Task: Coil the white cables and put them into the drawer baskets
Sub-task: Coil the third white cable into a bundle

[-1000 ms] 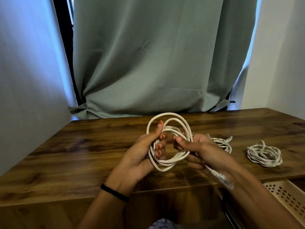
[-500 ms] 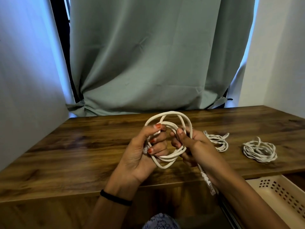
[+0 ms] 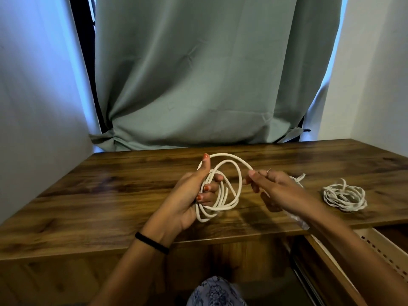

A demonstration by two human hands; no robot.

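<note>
My left hand (image 3: pixel 194 191) grips a thick white cable (image 3: pixel 223 195) wound in several loops above the wooden table (image 3: pixel 110 195), thumb up over the top of the coil. My right hand (image 3: pixel 271 184) pinches the cable's outer strand at the coil's right side and holds it out to the right. The cable's clear plug end (image 3: pixel 300 221) hangs below my right wrist, blurred. A thin white cable bundle (image 3: pixel 343 197) lies coiled on the table at the right. Another white cable (image 3: pixel 298 180) shows partly behind my right hand. A cream perforated drawer basket (image 3: pixel 375 246) sits in the open drawer at lower right.
A grey-green curtain (image 3: pixel 209 74) hangs behind the table's far edge. White walls close in on the left and right. The open drawer's wooden front (image 3: pixel 331 268) juts out below the table edge at the right. My lap in patterned blue fabric (image 3: pixel 216 292) is at the bottom.
My right hand has moved out of the coil to the right, drawing a strand with it. The coil in my left hand has loosened and spread wider.
</note>
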